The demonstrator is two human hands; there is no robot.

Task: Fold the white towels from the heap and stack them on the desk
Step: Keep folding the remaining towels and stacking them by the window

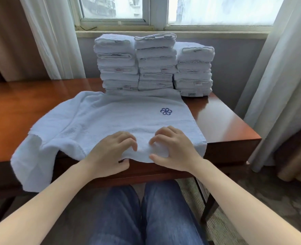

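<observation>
where the glossy desk (222, 121) meets the window (164, 11), curled fingers (128, 138) pinch the towel (110, 117).

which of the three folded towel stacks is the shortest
The right stack, nearest the right-hand curtain: its top sits clearly below the left stack and middle stack.

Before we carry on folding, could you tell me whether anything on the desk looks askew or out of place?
The spread towel lies crooked: its left end hangs off the desk edge. The right stack is shorter than the other two. Both hands, left and right, pinch the near edge.
</observation>
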